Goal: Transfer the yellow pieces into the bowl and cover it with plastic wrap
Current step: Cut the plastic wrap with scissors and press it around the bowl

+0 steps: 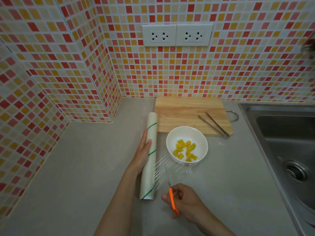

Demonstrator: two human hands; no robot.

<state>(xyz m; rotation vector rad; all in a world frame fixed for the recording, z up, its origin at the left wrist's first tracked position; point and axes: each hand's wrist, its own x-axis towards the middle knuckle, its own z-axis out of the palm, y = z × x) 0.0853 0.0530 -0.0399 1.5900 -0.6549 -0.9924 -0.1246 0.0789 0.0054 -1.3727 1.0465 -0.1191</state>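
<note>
The yellow pieces (185,150) already lie in the bowl (172,135) mid-desk, so the step is cutting wrap (172,167): left hand (143,152) fingers straight, pressing the roll (150,150), right hand (185,200) fingers curled round scissors (172,196), which must next cut beside the roll.

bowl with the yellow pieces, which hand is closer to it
Left. The left hand rests on the plastic wrap roll just left of the bowl; the right hand holds orange scissors farther toward the counter's near edge.
</note>
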